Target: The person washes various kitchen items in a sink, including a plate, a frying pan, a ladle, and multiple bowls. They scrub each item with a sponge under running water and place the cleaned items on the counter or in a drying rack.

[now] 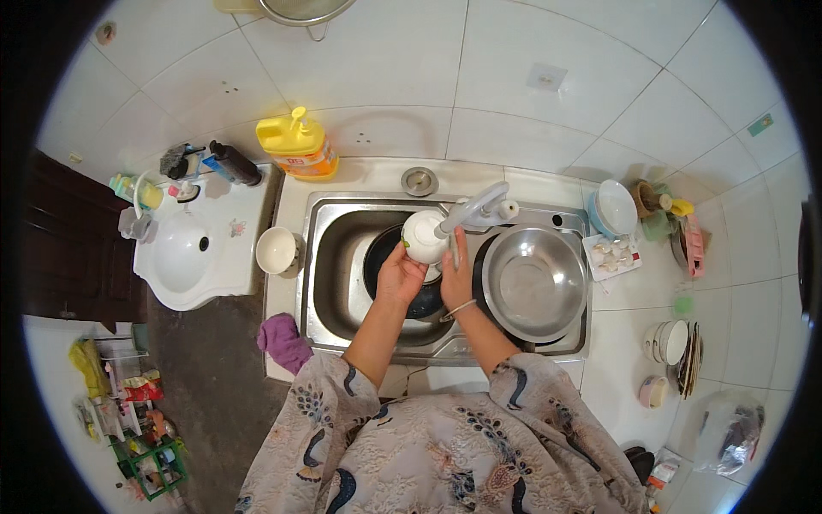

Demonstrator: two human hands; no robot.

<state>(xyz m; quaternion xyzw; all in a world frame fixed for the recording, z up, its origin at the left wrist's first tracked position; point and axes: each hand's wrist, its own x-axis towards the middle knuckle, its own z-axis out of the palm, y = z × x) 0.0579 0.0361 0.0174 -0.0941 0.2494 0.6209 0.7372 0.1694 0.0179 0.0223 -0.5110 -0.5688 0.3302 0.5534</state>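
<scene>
Under the grey faucet (473, 210) I hold a small white bowl (423, 236) over the left basin of the steel double sink (338, 291). My left hand (401, 276) is closed on the bowl's left and lower edge. On the other side my right hand (456, 278) grips the bowl's right edge, its fingers pointing up and partly behind the spout. Below the bowl a dark pan (377, 257) sits in the basin, largely covered by my hands. In the right basin rests a wide steel basin (535, 283).
A white cup (277, 250) and a purple cloth (285, 343) lie left of the sink. Behind stands a yellow detergent jug (300, 146). Stacked bowls (613, 208), an egg tray (612, 257) and more bowls (668, 342) occupy the right counter. A washbasin (184, 244) is at far left.
</scene>
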